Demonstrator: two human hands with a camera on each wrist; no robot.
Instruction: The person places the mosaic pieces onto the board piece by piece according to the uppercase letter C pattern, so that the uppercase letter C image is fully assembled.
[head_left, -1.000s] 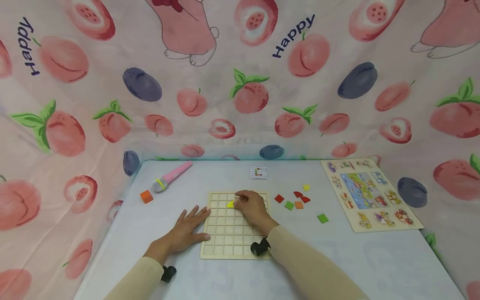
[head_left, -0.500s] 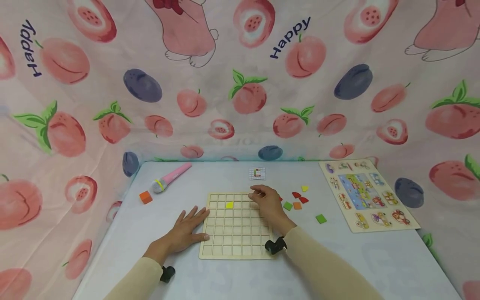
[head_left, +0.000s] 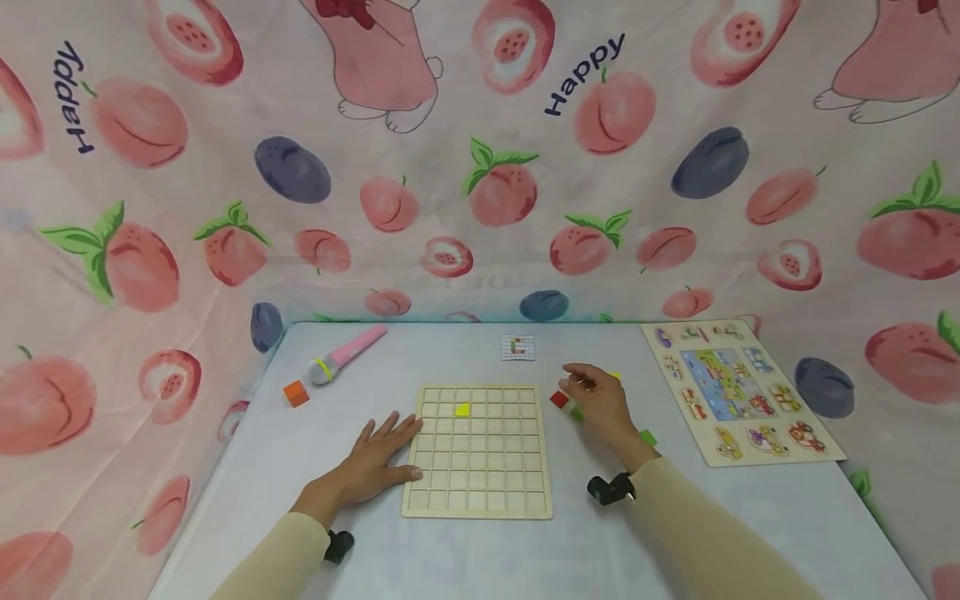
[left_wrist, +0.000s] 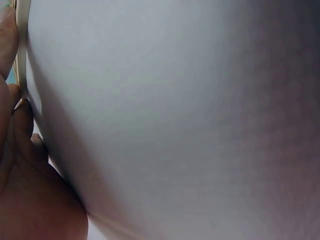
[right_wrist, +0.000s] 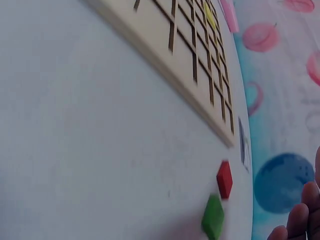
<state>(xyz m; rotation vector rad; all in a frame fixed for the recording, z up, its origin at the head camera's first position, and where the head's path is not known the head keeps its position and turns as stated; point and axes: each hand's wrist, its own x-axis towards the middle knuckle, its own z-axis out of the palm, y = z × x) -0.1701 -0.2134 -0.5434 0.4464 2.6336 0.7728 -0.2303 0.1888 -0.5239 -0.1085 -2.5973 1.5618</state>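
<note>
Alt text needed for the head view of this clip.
A right hand hovers over loose coloured tiles beside a wooden grid board holding one yellow tile; the left hand lies flat at the board's left edge on a pale table.

Left hand (head_left: pixel 378 459) flat, palm down, fingers spread and straight, pointing roughly 1 o'clock, forearm running back to 7 o'clock. Right hand (head_left: pixel 598 403) extended further out toward 12, fingers loosely curled downward, nothing visibly gripped; forearm trails to 5 o'clock. Both sleeves beige.
</note>
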